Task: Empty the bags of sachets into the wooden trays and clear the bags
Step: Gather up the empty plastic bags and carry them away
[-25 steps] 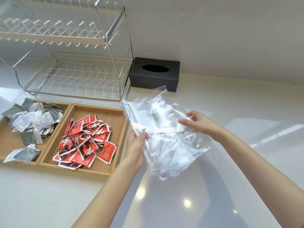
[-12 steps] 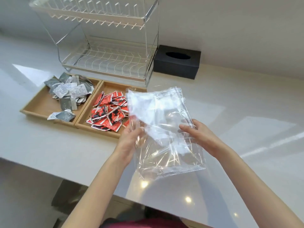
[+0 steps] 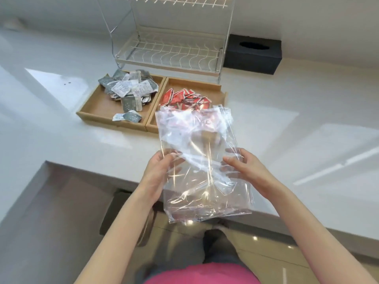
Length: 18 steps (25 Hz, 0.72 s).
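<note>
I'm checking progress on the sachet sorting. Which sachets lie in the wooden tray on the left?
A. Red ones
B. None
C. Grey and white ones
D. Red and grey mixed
C: the left wooden tray holds only grey and white sachets; the red sachets lie in the right wooden tray.

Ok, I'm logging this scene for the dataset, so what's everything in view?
plastic bags: a bunch, count unclear, clear, empty, held over the counter edge
wooden trays: two, tan, side by side on the counter
grey sachets: pile, grey and white, left tray
red sachets: pile, red, right tray, partly behind the bags
dish rack: one, metal wire, behind the trays
tissue box: one, black, right of the rack
counter: one, white
left hand: grips the bags' left side
right hand: grips their right side
</note>
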Each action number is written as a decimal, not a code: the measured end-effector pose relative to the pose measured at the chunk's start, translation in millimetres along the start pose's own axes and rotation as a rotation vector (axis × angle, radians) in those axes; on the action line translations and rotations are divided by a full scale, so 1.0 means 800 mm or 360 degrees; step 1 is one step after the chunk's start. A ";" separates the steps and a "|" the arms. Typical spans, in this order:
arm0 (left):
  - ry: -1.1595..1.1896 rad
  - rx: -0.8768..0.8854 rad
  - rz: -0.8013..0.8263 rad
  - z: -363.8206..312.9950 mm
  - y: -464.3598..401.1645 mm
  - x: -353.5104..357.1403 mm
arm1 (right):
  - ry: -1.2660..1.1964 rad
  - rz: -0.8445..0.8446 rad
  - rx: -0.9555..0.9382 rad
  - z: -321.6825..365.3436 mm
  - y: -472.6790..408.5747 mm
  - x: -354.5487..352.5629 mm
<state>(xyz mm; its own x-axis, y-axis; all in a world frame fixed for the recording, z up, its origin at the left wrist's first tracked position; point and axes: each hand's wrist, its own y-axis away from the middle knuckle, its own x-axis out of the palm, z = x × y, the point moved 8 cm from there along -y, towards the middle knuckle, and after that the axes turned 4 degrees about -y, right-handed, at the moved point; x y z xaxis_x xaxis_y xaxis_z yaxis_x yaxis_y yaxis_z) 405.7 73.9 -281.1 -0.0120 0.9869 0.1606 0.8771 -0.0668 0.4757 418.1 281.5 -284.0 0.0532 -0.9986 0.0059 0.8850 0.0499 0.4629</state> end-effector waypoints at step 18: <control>-0.0059 -0.0285 -0.0156 0.107 0.132 -0.298 | 0.0189 -0.0103 0.0218 -0.143 0.098 0.282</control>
<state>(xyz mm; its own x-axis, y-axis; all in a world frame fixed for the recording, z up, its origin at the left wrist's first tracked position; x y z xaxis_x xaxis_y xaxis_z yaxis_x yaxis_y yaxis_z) 541.9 -156.1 -343.1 -0.0724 0.9945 0.0756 0.7732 0.0081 0.6341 552.5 62.1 -347.7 0.0598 -0.9899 -0.1289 0.8175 -0.0256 0.5754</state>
